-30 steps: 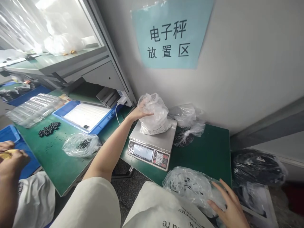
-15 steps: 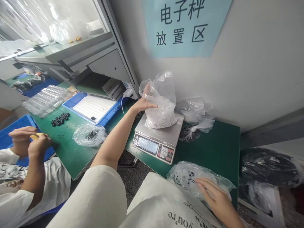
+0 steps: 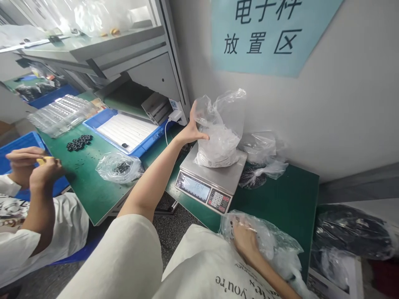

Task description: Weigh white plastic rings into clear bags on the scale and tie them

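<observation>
A clear plastic bag of whitish pieces (image 3: 218,147) stands upright on the metal pan of an electronic scale (image 3: 204,189), whose display is lit. My left hand (image 3: 195,128) is at the bag's left side, thumb and fingers spread apart against the plastic. At the table's front edge lies a second clear bag (image 3: 271,236) with pale ring-like pieces. My right hand (image 3: 245,236) reaches into the mouth of this bag; its fingertips are hidden among the pieces and plastic, so its grip cannot be made out.
Behind the scale's right side lie other plastic bags (image 3: 260,147). A blue tray (image 3: 140,153), black rings (image 3: 79,142) and a small bag (image 3: 120,167) are on the left table. Another person's hands (image 3: 37,166) hold something yellow at far left.
My right hand has moved left and into the front bag. My left hand has stayed at the bag on the scale, its fingers less wrapped in the plastic. The view has shifted slightly.
</observation>
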`<state>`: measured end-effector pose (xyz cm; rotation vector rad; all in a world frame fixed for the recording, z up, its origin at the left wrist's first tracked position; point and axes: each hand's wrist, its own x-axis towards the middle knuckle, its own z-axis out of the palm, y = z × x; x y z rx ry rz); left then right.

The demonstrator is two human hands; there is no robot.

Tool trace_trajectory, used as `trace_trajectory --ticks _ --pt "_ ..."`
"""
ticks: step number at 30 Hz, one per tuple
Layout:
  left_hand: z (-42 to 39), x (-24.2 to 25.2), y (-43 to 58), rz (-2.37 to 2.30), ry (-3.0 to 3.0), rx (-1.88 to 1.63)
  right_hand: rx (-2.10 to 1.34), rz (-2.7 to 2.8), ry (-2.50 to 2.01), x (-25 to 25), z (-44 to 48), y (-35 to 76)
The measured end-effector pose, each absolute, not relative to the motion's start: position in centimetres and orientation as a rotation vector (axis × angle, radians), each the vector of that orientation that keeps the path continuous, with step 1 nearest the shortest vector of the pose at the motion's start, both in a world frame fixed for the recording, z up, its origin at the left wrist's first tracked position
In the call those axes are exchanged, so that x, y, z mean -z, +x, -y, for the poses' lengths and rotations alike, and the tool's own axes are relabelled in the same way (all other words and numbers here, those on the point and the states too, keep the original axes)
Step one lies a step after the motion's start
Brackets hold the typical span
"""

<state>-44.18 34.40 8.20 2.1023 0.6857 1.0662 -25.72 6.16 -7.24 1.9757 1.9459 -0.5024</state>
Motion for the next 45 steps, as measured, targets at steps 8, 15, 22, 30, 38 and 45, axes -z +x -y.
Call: trace_trajectory --ticks 8,15,22,30,38,45 --pt "-33.9 -8.7 -45.0 -0.739 2.119 -1.047 0.343 -2.215 1.992 7.2 -5.7 -25.2" --pt "-33.6 -8.7 -45.2 -0.718 2.086 -1.053 0.669 -2.022 2.172 8.2 -7.2 -24.7" --pt "-33.4 -12.1 -44.1 -0.979 1.682 -1.179 1.011 -1.927 2.271 6.0 -7.4 -24.0" --pt "-30.2 -16.9 -41.7 -1.474 1.621 -0.923 2.775 -1.013 2.214 2.2 -5.8 -21.2" --pt "-30.9 -15.1 -43.5 -1.119 1.449 -1.252 3.210 -1.094 1.951 -7.1 -9.4 -19.4" --pt "-31.0 -14.7 -43.3 -1.178 1.632 -1.253 2.948 -2.050 1.577 -21.7 -20.6 -26.0"
